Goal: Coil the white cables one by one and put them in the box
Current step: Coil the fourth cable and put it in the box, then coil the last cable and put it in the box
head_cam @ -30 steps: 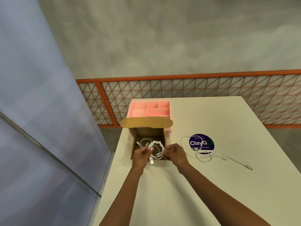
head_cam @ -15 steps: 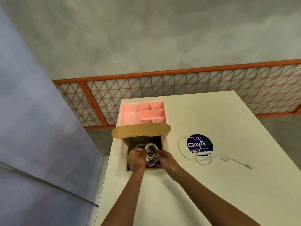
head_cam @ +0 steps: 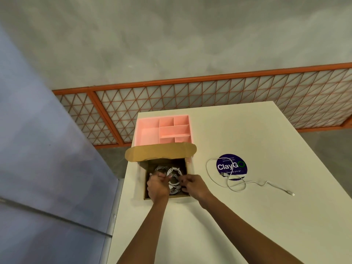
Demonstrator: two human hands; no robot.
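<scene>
Settling the coil: the coiled white cable [head_cam: 173, 176] hangs low inside the cardboard box [head_cam: 167, 197], gathered into a small ring with its plug ends trailing toward the near wall.
Left hand: the left hand [head_cam: 158, 185] has its fingers curled in, pinching the ring's left side over the box opening.
Right hand: the right hand [head_cam: 194, 184] pinches the right side with curled fingertips, its wrist resting over the box's near right corner.
Step, as I judge it: placing this coil, not yet let go.
How to release: keep both pinches on until the ring lies flat on the box floor, then ease one side off first, so that the loops do not spring apart.
Plug ends: tuck them under or inside the ring, since a loose end could catch on the rim as the fingers lift out.
Neighbour in the box: another white coil [head_cam: 159, 168] lies at the far left; set this one beside it, not through it, to avoid tangling.
Lid flap: the brown flap [head_cam: 160, 152] stands open at the far side, clear of the hands.
Left to do: one loose white cable [head_cam: 236, 191] sprawls on the counter [head_cam: 247, 225], crossing a round purple sticker [head_cam: 231, 166].
Beyond: a pink divided tray [head_cam: 163, 130] sits just behind the box.
</scene>
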